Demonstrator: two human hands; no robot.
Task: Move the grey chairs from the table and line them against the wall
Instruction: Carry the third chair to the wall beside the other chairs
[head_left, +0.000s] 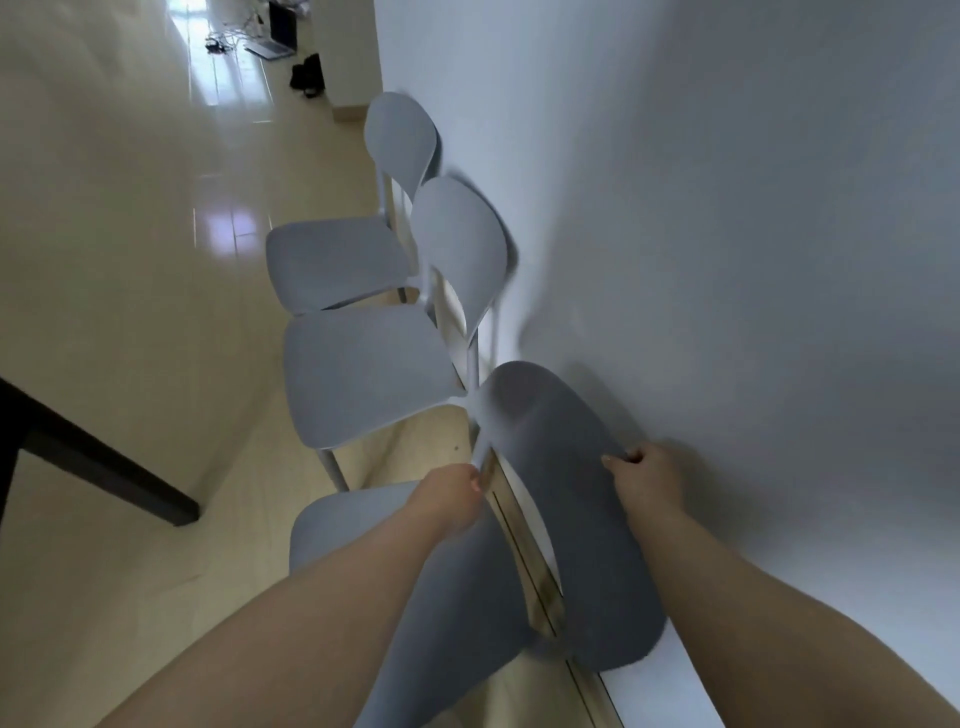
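Three grey chairs stand in a row along the white wall (727, 260). The far chair (337, 260) and the middle chair (363, 374) have their backs against the wall. The nearest chair (566, 519) is right below me, its backrest close to the wall. My left hand (452, 493) grips the left upright of that backrest, just above the seat. On the backrest's upper right edge, next to the wall, my right hand (644, 473) is closed. My forearms hide part of the seat.
A dark table (78, 447) juts in from the left edge, with pale glossy floor (156, 260) between it and the chairs. Far down the room lie a laptop (278, 36), cables and a dark bag (307, 75) on the floor.
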